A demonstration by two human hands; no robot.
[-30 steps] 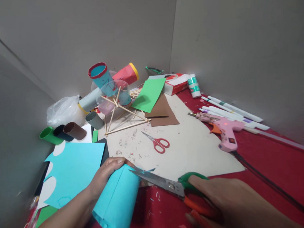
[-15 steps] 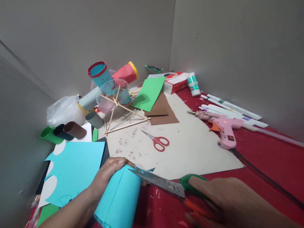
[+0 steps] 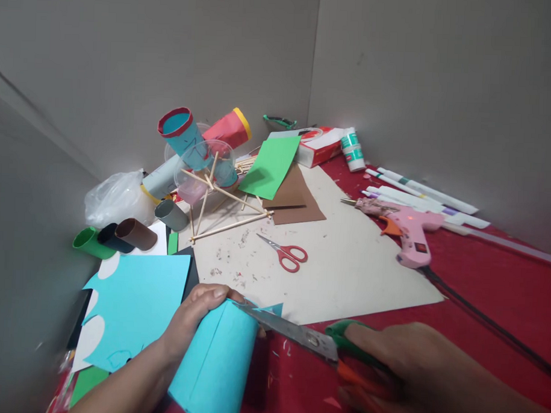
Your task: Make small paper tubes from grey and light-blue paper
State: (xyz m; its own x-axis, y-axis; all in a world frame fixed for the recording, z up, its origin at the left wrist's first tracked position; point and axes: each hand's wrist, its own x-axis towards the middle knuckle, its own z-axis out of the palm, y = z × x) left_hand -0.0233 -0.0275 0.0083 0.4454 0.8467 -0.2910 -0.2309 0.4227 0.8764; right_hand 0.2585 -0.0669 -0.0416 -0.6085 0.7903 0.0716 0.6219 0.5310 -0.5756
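Note:
My left hand [image 3: 204,312] is closed around the upper end of a light-blue paper tube [image 3: 216,361], which tilts toward me. In my right hand [image 3: 401,361] are large scissors [image 3: 307,337] with green and orange handles, fingers wrapped through the loops. Their blades lie across the tube's top rim, and the tips reach close to my left fingers. A cut piece of blue paper [image 3: 274,309] sticks out beside the blades. Small red-handled scissors [image 3: 287,255] lie on the beige sheet [image 3: 345,275] beyond.
A pink glue gun [image 3: 410,229] with a trailing cable rests at right near several markers [image 3: 429,200]. A stick frame [image 3: 226,196], paper-covered cups [image 3: 181,134] and coloured tubes [image 3: 136,235] stand at left behind cut blue paper [image 3: 145,304]. Grey walls [image 3: 420,67] enclose the table.
The scissor blades have closed somewhat over the tube's rim, and the cut blue strip now stands out further to the right. Both hands keep nearly the same place.

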